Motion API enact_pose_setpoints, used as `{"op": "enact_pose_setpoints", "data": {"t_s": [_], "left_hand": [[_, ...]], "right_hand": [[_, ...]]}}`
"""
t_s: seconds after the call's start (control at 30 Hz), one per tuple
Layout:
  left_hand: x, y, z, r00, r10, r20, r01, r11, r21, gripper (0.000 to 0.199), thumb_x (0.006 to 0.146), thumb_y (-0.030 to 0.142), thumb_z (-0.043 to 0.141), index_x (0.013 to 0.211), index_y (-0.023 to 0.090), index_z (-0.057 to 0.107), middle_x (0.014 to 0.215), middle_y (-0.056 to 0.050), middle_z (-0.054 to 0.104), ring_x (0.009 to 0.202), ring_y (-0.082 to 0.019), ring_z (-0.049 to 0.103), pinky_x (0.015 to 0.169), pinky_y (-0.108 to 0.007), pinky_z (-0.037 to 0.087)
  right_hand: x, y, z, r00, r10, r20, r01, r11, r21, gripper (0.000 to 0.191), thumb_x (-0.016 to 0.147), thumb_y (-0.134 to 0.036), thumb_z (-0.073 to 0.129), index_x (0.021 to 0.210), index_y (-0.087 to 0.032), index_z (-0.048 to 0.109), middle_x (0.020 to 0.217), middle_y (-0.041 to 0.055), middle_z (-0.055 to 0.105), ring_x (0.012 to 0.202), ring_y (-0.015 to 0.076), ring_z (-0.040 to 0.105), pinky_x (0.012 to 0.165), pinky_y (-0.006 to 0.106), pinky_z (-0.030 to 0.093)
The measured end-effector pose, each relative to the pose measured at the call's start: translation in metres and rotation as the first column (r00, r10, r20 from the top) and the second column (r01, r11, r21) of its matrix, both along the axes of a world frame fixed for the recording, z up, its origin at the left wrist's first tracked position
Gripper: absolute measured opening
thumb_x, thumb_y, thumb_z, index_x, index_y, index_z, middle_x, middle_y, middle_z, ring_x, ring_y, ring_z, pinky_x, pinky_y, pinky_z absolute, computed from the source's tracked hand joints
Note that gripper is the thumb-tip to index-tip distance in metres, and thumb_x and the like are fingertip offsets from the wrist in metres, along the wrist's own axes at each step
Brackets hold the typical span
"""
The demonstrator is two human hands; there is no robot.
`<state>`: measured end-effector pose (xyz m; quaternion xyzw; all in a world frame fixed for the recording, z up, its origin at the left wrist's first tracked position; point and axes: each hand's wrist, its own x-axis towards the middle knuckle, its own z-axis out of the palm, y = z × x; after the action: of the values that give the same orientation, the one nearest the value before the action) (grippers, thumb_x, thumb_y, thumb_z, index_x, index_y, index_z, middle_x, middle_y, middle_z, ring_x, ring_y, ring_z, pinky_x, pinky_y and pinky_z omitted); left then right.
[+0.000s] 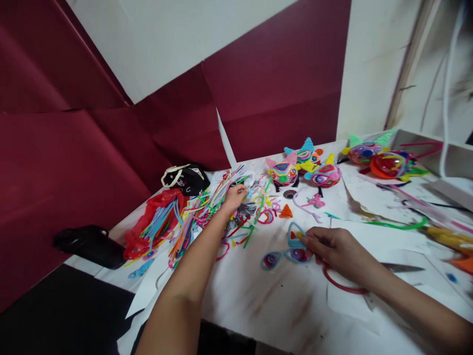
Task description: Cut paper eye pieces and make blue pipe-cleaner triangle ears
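My right hand [332,246] pinches the edge of a light-blue triangle [295,231] bent from pipe cleaner, with red and yellow bits inside it. Just below lie two teardrop eye shapes, one an eye piece [271,259] with a purple centre, the other an eye piece [295,255] close to my right fingertips. Across the table my left hand [236,196] reaches over a heap of pipe cleaners [216,202]. Its thumb and fingers are closed together; what they hold, if anything, is too small to make out.
Scissors [343,283] with red handles lie under my right wrist. Finished colourful animal masks [284,172] stand at the back. A red plastic bag [136,231], a black pouch [188,180] and a black object [90,246] are on the left. An orange triangle [286,211] lies mid-table.
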<state>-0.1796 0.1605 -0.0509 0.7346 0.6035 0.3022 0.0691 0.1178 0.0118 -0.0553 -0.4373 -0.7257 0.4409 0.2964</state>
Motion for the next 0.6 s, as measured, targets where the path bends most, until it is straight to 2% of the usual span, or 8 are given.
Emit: {"op": "enact_pose_setpoints", "data": {"t_s": [0.17,0.23,0.37,0.47,0.6], "left_hand": [[0.012,-0.007,0.001,1.0,0.012,-0.001,-0.012,1.0,0.026,0.024,0.082,0.028,0.047,0.089,0.013,0.065,0.071,-0.002,0.066,0.065,-0.014,0.06,0.061,-0.022,0.044],[0.022,-0.015,-0.003,0.999,-0.016,-0.041,0.017,0.999,0.031,0.021,0.081,0.027,0.05,0.087,0.016,0.066,0.069,-0.001,0.066,0.066,-0.014,0.059,0.066,-0.023,0.044],[0.042,-0.03,-0.015,0.99,-0.066,-0.123,0.071,0.997,0.036,0.018,0.081,0.025,0.05,0.086,0.018,0.066,0.083,-0.004,0.067,0.079,-0.017,0.06,0.076,-0.027,0.043],[0.051,-0.036,-0.022,0.984,-0.087,-0.157,0.091,0.996,0.018,0.019,0.081,0.022,0.05,0.091,0.017,0.065,0.09,-0.007,0.067,0.085,-0.018,0.06,0.08,-0.029,0.044],[0.052,-0.043,-0.024,0.969,-0.167,-0.18,0.163,0.986,-0.04,0.031,0.075,0.02,0.059,0.105,0.02,0.063,0.095,-0.003,0.068,0.076,-0.014,0.061,0.076,-0.024,0.046]], "right_hand": [[-0.001,0.0,-0.001,1.0,0.006,0.0,-0.006,1.0,0.002,0.035,0.085,-0.045,0.046,0.063,-0.019,0.053,0.053,-0.0026,0.056,0.048,0.0106,0.049,0.045,0.021,0.034],[-0.001,0.0,-0.002,1.0,0.006,0.022,-0.006,1.0,-0.001,0.036,0.086,-0.046,0.044,0.064,-0.02,0.052,0.053,-0.0028,0.056,0.048,0.0105,0.049,0.045,0.02,0.034],[-0.002,0.002,-0.007,0.998,0.006,0.065,-0.006,1.0,-0.006,0.038,0.087,-0.049,0.042,0.065,-0.02,0.053,0.053,-0.0026,0.054,0.049,0.0112,0.05,0.046,0.021,0.035],[-0.001,0.004,-0.011,0.996,0.01,0.093,-0.01,1.0,0.006,0.039,0.086,-0.051,0.041,0.065,-0.02,0.052,0.052,-0.0026,0.054,0.049,0.0115,0.05,0.046,0.021,0.035],[-0.001,0.004,-0.013,0.996,0.016,0.088,-0.017,1.0,0.013,0.041,0.087,-0.052,0.041,0.064,-0.02,0.052,0.053,-0.0019,0.055,0.048,0.0114,0.05,0.045,0.021,0.033]]}}
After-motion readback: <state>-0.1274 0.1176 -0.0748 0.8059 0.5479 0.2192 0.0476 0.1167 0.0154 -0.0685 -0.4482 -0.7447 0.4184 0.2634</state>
